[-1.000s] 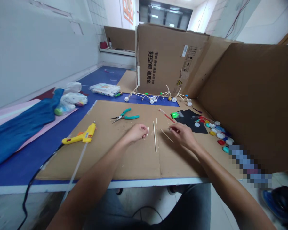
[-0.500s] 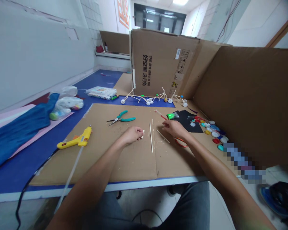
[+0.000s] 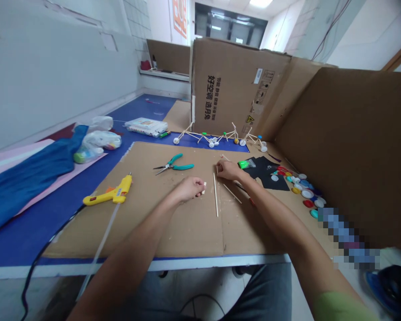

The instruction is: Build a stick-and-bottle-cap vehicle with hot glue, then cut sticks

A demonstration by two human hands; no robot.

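Observation:
My left hand point(image 3: 189, 187) rests on the cardboard sheet point(image 3: 173, 223) with its fingers pinched on a small pale stick piece point(image 3: 204, 184). My right hand point(image 3: 227, 169) lies further back with curled fingers, its fingertips at the far end of a long thin wooden stick point(image 3: 215, 194) that lies lengthwise on the cardboard. What those fingers hold, if anything, is hidden. A shorter stick point(image 3: 232, 193) lies slantwise beside my right forearm.
Teal pliers point(image 3: 173, 163) and a yellow glue gun point(image 3: 110, 193) with its cord lie to the left. Black paper point(image 3: 269, 171) and several coloured bottle caps point(image 3: 304, 191) sit to the right. Stick-and-cap models point(image 3: 217, 136) stand before a big carton point(image 3: 234, 84). Blue cloth point(image 3: 30, 174) lies far left.
My right hand has moved left and away from me, from beside the short stick to the far end of the long stick. My left hand has stayed put, still pinching the small piece.

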